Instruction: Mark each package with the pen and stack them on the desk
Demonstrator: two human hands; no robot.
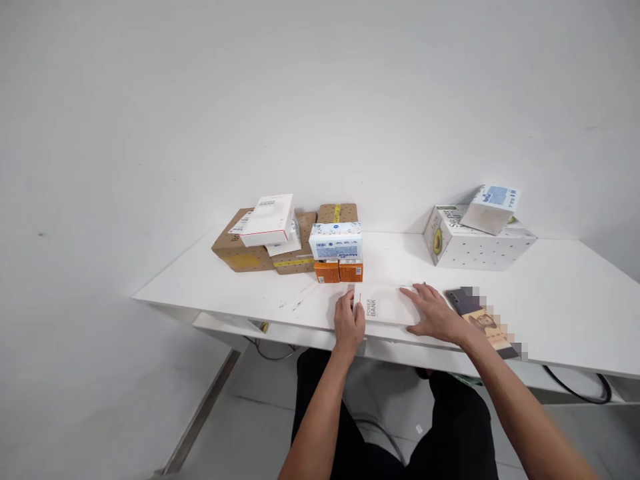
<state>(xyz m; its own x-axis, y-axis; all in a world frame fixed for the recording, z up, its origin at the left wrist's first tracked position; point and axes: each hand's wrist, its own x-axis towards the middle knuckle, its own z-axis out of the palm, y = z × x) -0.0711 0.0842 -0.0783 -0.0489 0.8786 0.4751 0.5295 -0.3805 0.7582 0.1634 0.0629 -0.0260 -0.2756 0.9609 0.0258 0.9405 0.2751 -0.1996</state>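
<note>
Nearest, a flat white power bank box (387, 305) is held down on the white table (565, 313) between both hands. The left hand (349, 321) is closed lightly on the box's left end, fingers curled over its edge; the right hand (434, 313) is laid flat and spread open on the box's right end — touching, not gripping. Just to the right of the right hand, a dark phone (463, 300) is seen lying on the table, partly blurred.

Just beyond the left hand, two small orange cartons (339, 271) are set side by side, with a blue-and-white tissue pack (335, 241) resting on top of them. Farther left of that hand, brown cardboard boxes (245, 252) are grouped together, and a white box with a red edge (267, 220) is stacked on them.

Farther beyond the right hand, well apart — a white carton with an avocado print (475, 245) is placed near the wall, and a small white-and-blue pack (493, 207) is propped tilted on top of it.
</note>
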